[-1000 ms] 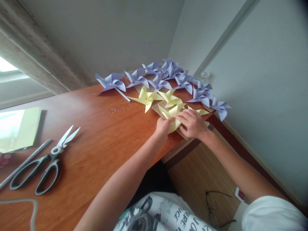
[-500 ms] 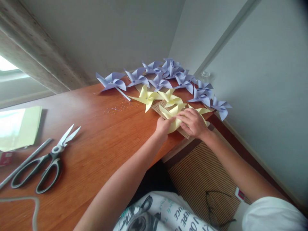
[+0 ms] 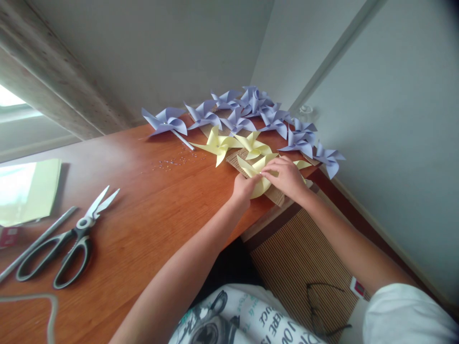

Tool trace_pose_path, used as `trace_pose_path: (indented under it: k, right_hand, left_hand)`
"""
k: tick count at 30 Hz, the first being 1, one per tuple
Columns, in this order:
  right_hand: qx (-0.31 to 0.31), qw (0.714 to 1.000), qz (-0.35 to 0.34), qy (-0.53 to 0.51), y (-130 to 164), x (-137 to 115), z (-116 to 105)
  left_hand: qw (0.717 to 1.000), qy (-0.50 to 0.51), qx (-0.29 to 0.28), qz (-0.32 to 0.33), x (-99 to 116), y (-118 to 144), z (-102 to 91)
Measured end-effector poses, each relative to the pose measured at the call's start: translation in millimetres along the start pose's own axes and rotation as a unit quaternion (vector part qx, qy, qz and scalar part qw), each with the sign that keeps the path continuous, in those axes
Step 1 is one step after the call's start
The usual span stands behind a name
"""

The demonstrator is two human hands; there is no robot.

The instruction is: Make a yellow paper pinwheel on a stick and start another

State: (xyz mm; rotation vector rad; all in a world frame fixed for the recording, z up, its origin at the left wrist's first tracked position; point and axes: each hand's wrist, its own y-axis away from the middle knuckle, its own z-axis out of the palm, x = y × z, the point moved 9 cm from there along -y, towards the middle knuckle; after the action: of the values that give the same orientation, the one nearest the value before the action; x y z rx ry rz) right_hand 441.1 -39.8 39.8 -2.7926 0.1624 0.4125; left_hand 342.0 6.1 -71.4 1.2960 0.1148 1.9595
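At the far left we see a pale green sheet (image 3: 30, 191) cut off by the frame edge, with a small red item (image 3: 7, 236) beneath it too cropped to identify. Next lie a grey rod (image 3: 38, 242) and black-handled scissors (image 3: 68, 243) with blades parted, and a grey cord (image 3: 39, 306) runs out of view at the bottom. All rest on the brown wooden surface (image 3: 143, 200). Further right, tiny scattered bits (image 3: 172, 163) are too small for us to make out.

Lilac paper pinwheels (image 3: 251, 112) curve along the far edge, with two yellow pinwheels (image 3: 234, 142) lying in front of them. Near the right corner of the surface our left hand (image 3: 244, 187) pinches the lower blade of another yellow pinwheel (image 3: 258, 173), its grip narrow and closed on the paper. Our right hand (image 3: 285, 177) lies flat over the same pinwheel, fingers curled onto its centre, covering most of it; we cannot tell how firm that grip is. The pinwheel sits on a woven mat (image 3: 274, 193), largely hidden beneath paper and hands.

Compared with half a second ago, the right hand has slid slightly up and left over the pinwheel, exposing more mat at the near corner; the left hand has stayed put.

Below the surface at right, glasses (image 3: 322, 310) lie on a ribbed brown panel (image 3: 301, 258).
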Motion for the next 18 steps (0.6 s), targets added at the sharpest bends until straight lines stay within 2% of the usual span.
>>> trace_pose_path:
  k: [11, 18]
  right_hand:
    - [-0.072, 0.995, 0.037, -0.056, -15, 14, 9]
    - [-0.096, 0.990, 0.062, -0.088, -17, 16, 9]
  left_hand:
    - [1.000, 0.011, 0.004, 0.004, 0, -1, 0.1]
    - [1.000, 0.018, -0.012, 0.002, -3, -2, 2.0]
